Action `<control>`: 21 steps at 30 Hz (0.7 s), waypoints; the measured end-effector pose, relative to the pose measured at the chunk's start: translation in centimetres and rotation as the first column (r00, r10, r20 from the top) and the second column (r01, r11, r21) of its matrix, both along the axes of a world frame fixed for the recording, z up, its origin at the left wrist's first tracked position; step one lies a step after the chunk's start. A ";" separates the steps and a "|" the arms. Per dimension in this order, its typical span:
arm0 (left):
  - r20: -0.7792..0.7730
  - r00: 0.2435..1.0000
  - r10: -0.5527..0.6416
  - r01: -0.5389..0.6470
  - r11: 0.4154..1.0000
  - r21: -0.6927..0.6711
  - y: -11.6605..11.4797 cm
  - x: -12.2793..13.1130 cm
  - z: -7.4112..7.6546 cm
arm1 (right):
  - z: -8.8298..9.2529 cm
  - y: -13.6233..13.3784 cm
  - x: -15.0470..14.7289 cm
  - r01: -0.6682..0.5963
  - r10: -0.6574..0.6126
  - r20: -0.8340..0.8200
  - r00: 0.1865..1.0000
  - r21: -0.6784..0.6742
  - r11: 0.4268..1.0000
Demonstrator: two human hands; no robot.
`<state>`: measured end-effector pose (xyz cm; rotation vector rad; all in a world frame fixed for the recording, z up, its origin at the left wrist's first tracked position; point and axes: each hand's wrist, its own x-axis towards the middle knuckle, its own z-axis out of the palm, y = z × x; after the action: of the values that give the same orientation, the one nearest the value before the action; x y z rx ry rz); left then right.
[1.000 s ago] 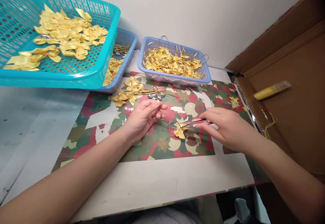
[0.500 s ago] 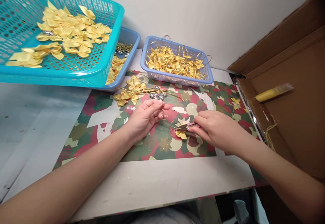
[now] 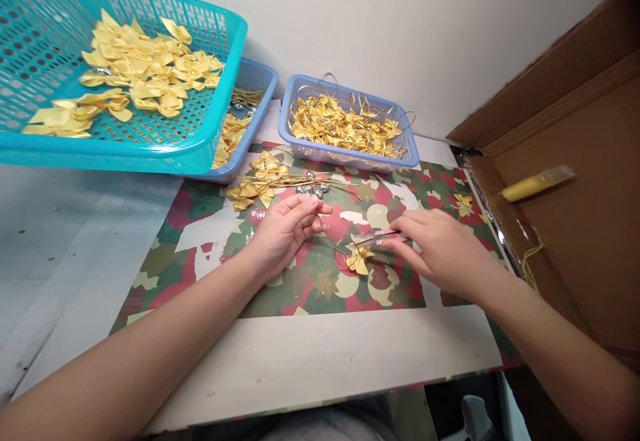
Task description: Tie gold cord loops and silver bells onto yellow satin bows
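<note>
Between the left hand (image 3: 285, 231) and right hand (image 3: 440, 251) the mat (image 3: 210, 228) is open except for a small bow (image 3: 359, 260) on a wire loop. Beyond the hands, loose bows (image 3: 257, 181) and silver beads (image 3: 310, 190) bar the way to the baskets (image 3: 350, 154). The teal basket (image 3: 125, 154) overhangs the left. A cardboard wall (image 3: 575, 228) closes the right. The near white strip (image 3: 325, 354) lies bare.

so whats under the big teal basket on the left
Under the teal basket sits a blue basket, its right end showing yellow bows and gold wires. The rest of it is covered.
</note>
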<state>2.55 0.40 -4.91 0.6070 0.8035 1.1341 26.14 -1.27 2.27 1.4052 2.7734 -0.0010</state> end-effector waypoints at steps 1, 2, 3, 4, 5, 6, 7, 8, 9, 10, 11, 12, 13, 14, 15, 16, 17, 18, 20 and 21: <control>-0.092 0.995 0.035 -0.030 0.998 0.049 0.0 -0.1 0.1 | -0.4 0.1 0.4 0.038 -0.038 -0.013 0.999 0.026 0.999; -0.218 0.972 0.085 -0.059 0.991 0.123 0.0 -0.3 0.1 | -1.0 0.3 0.8 0.086 -0.086 -0.017 0.996 0.049 0.995; -0.359 0.921 0.149 -0.072 0.973 0.220 -0.1 -0.5 0.2 | -1.7 0.5 1.2 0.141 -0.140 -0.016 0.990 0.070 0.988; -0.496 0.839 0.223 -0.056 0.943 0.329 -0.1 -0.7 0.3 | -2.5 0.6 1.5 0.185 -0.184 -0.017 0.983 0.076 0.980; -0.613 0.731 0.301 -0.007 0.901 0.434 -0.1 -0.9 0.4 | -3.2 0.7 1.7 0.225 -0.223 -0.024 0.974 0.081 0.971; -0.702 0.609 0.370 0.072 0.855 0.513 -0.2 -1.1 0.4 | -3.8 0.8 1.9 0.254 -0.252 -0.029 0.967 0.087 0.963; -0.763 0.491 0.422 0.170 0.812 0.558 -0.2 -1.2 0.5 | -4.4 0.8 1.9 0.269 -0.267 -0.028 0.963 0.091 0.959; -0.805 0.386 0.449 0.282 0.774 0.567 -0.2 -1.3 0.5 | -4.8 0.8 1.9 0.275 -0.274 -0.030 0.961 0.096 0.957; -0.836 0.300 0.459 0.389 0.742 0.546 -0.3 -1.4 0.5 | -5.0 0.7 1.7 0.275 -0.273 -0.034 0.961 0.101 0.956; -0.859 0.231 0.457 0.478 0.716 0.510 -0.3 -1.4 0.5 | -5.1 0.6 1.5 0.274 -0.271 -0.047 0.961 0.107 0.956; -0.875 0.180 0.450 0.547 0.694 0.469 -0.3 -1.3 0.6 | -5.1 0.4 1.2 0.276 -0.269 -0.074 0.960 0.113 0.954; -0.885 0.140 0.443 0.599 0.674 0.432 -0.3 -1.3 0.6 | -5.0 0.2 0.8 0.278 -0.266 -0.111 0.958 0.110 0.954; -0.889 0.105 0.445 0.635 0.658 0.404 -0.3 -1.2 0.6 | -4.8 0.0 0.4 0.276 -0.261 -0.150 0.954 0.093 0.957; -0.887 0.071 0.456 0.655 0.650 0.387 -0.4 -1.2 0.7 | -4.5 -0.3 -0.2 0.265 -0.250 -0.186 0.950 0.058 0.963; -0.881 0.041 0.471 0.663 0.647 0.377 -0.4 -1.1 0.8 | -4.2 -0.5 -0.8 0.239 -0.233 -0.207 0.950 0.003 0.971; -0.875 0.016 0.483 0.665 0.649 0.370 -0.5 -1.1 0.8 | -3.9 -0.8 -1.4 0.201 -0.208 -0.202 0.957 -0.053 0.978; -0.870 -0.003 0.492 0.663 0.653 0.367 -0.6 -1.1 0.9 | -3.7 -1.0 -2.0 0.169 -0.183 -0.179 0.967 -0.093 0.981; -0.866 -0.016 0.499 0.656 0.659 0.367 -0.7 -1.1 1.0 | -3.5 -1.1 -2.6 0.142 -0.158 -0.147 0.976 -0.116 0.983; -0.859 -0.029 0.511 0.632 0.675 0.380 -0.8 -1.1 1.1 | -3.4 -1.3 -3.6 0.105 -0.118 -0.088 0.989 -0.138 0.985; -0.854 -0.028 0.519 0.617 0.681 0.394 -0.9 -1.1 1.1 | -3.4 -1.4 -3.9 0.093 -0.103 -0.068 0.992 -0.141 0.986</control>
<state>1.44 -0.54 -3.81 2.4991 1.5433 0.6367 22.25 -2.68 -1.16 1.5341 2.6977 -0.2481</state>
